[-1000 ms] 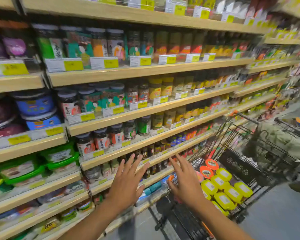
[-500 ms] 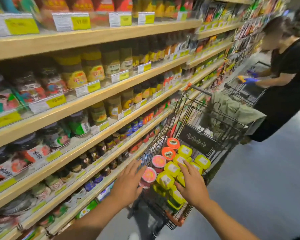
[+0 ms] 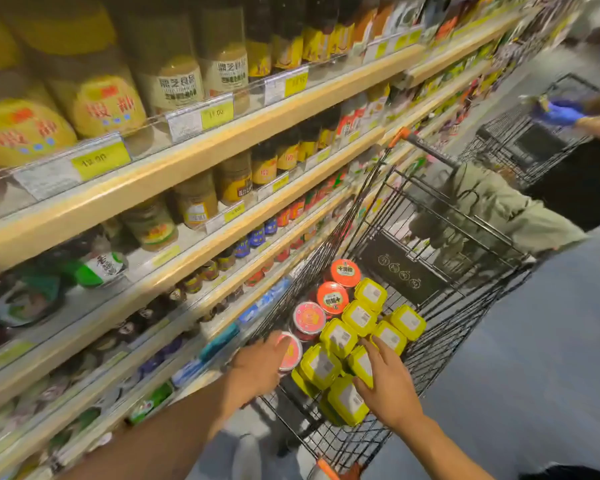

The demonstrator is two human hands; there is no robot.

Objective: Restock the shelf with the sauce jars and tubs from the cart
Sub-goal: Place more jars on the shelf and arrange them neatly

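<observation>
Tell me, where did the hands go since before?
Both hands moved from the shelf down into the cart. The left hand touches a pink-lidded jar; the right hand rests on the yellow tubs. Everything in the cart stayed in place.

- Warm, even light falls from overhead; the shelf boards (image 3: 194, 157) left of the cart (image 3: 400, 268) glow pale yellow.
- The yellow tubs (image 3: 361, 317) inside the cart are the brightest and sharpest things.
- The jars (image 3: 104, 105) above and left of the cart sit shaded and smeared by motion blur.
- A gloved hand (image 3: 556, 112) beyond the cart is blurred.
- Shelf lines left of the cart bow with wide-angle distortion.
- The price rails (image 3: 201, 117) there carry faint glare.
</observation>
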